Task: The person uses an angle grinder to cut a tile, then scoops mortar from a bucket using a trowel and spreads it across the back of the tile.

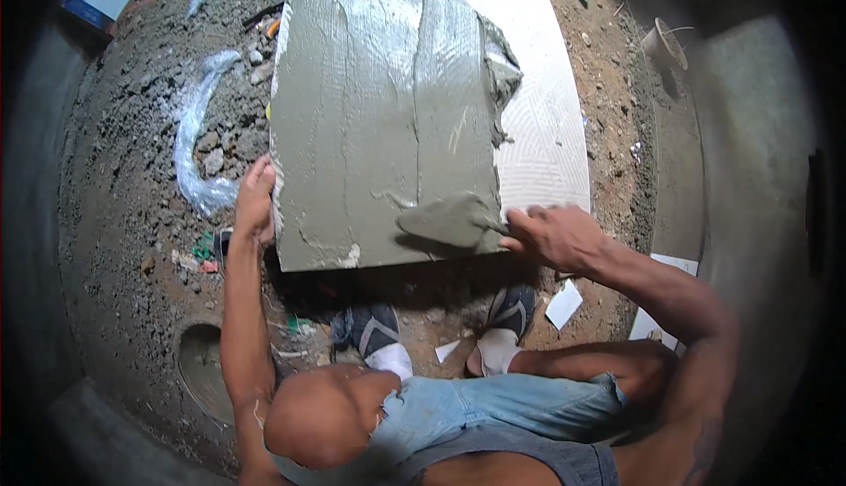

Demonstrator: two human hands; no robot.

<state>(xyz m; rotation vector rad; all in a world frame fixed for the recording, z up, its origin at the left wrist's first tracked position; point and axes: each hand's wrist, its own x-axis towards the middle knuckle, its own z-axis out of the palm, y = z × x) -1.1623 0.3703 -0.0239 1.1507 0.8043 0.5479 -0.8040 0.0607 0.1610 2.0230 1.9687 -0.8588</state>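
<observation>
Grey mortar coats most of the tile, in front of the shoes. Left hand grips tile edge, right hand the trowel. Spreading, seemingly; bare right side likely needs covering next.

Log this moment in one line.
left hand: at left edge of slab | right hand: holding trowel | grey mortar: on most of slab

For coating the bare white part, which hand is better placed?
Probably the right hand: it holds the trowel near the white part, while the left hand is at the opposite edge.
</observation>
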